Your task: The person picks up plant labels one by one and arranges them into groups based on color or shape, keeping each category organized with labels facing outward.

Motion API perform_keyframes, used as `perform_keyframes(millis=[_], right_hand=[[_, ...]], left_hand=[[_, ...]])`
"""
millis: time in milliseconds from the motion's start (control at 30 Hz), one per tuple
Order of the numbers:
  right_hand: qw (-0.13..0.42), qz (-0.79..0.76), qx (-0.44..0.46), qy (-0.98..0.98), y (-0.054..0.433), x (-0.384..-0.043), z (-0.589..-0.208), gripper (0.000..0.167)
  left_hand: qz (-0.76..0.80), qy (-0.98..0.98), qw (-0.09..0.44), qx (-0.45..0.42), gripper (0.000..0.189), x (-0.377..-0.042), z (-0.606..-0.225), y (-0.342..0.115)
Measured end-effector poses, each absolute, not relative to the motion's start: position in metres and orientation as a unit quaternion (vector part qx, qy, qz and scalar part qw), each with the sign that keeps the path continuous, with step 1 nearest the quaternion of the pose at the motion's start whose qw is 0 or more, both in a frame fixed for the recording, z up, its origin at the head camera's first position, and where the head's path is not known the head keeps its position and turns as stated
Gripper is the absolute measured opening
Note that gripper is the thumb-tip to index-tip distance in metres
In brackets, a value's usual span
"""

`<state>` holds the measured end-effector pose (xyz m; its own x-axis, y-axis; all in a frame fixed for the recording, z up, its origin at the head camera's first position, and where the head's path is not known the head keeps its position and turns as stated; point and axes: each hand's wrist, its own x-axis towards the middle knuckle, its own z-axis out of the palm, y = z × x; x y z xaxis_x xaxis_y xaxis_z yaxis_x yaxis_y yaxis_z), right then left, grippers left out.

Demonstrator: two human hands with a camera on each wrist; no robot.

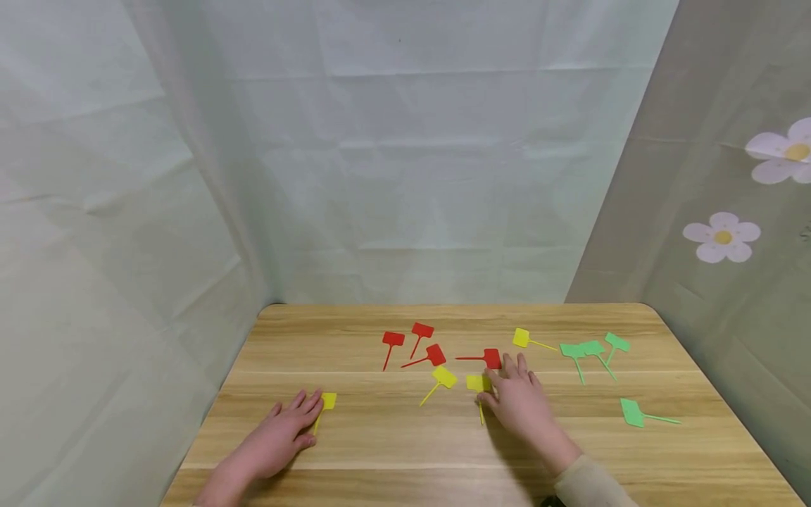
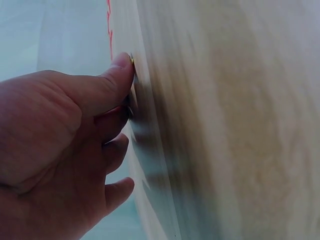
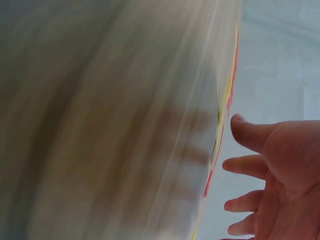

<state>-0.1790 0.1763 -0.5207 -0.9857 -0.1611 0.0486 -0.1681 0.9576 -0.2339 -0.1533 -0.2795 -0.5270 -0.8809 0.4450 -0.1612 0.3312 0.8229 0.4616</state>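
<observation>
My left hand (image 1: 285, 431) is low over the table's left part, fingers stretched out and touching a yellow plant label (image 1: 329, 401). The fingertips cover part of its plate; its stem runs down beside the thumb. In the left wrist view a speck of yellow shows at the thumb (image 2: 114, 77). My right hand (image 1: 521, 400), fingers spread, hovers by another yellow plant label (image 1: 476, 382), with index finger and thumb overlapping its edge. In the right wrist view, gaps separate this hand's fingers (image 3: 247, 201). Just beyond its fingertips lies a red plant label (image 1: 492, 358).
More red plant labels (image 1: 393, 339) lie at the back middle, with a yellow one (image 1: 445, 377) in front. Another yellow label (image 1: 522, 338) lies back right, near several green labels (image 1: 630, 412). Fabric walls (image 1: 418, 176) enclose the wooden table (image 1: 393, 458).
</observation>
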Motion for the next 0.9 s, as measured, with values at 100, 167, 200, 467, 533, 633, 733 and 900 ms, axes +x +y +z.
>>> perform_keyframes(millis=[100, 167, 200, 467, 533, 633, 733, 900], right_hand=[[0.017, 0.115, 0.074, -0.990, 0.172, -0.179, -0.521, 0.056], [0.016, 0.110, 0.068, -0.991, 0.169, -0.179, -0.519, 0.056], [0.013, 0.108, 0.065, -0.992, 0.168, -0.179, -0.518, 0.055], [-0.010, 0.093, 0.060, -0.994, 0.161, -0.182, -0.510, 0.051], [-0.015, 0.090, 0.057, -0.994, 0.160, -0.184, -0.509, 0.051], [-0.021, 0.087, 0.052, -0.995, 0.159, -0.186, -0.509, 0.050], [-0.019, 0.086, 0.052, -0.995, 0.159, -0.188, -0.509, 0.046], [-0.013, 0.087, 0.054, -0.995, 0.158, -0.189, -0.506, 0.039]], left_hand=[[0.212, 0.946, 0.131, 0.206, 0.064, -0.154, -0.527, -0.279], [0.210, 0.947, 0.133, 0.206, 0.063, -0.154, -0.527, -0.279], [0.208, 0.947, 0.134, 0.206, 0.064, -0.155, -0.527, -0.279], [0.204, 0.949, 0.140, 0.197, 0.064, -0.156, -0.527, -0.279], [0.205, 0.948, 0.139, 0.198, 0.064, -0.155, -0.526, -0.278], [0.207, 0.948, 0.137, 0.199, 0.064, -0.155, -0.526, -0.278], [0.208, 0.948, 0.138, 0.198, 0.065, -0.155, -0.525, -0.278], [0.208, 0.948, 0.141, 0.195, 0.065, -0.156, -0.526, -0.279]])
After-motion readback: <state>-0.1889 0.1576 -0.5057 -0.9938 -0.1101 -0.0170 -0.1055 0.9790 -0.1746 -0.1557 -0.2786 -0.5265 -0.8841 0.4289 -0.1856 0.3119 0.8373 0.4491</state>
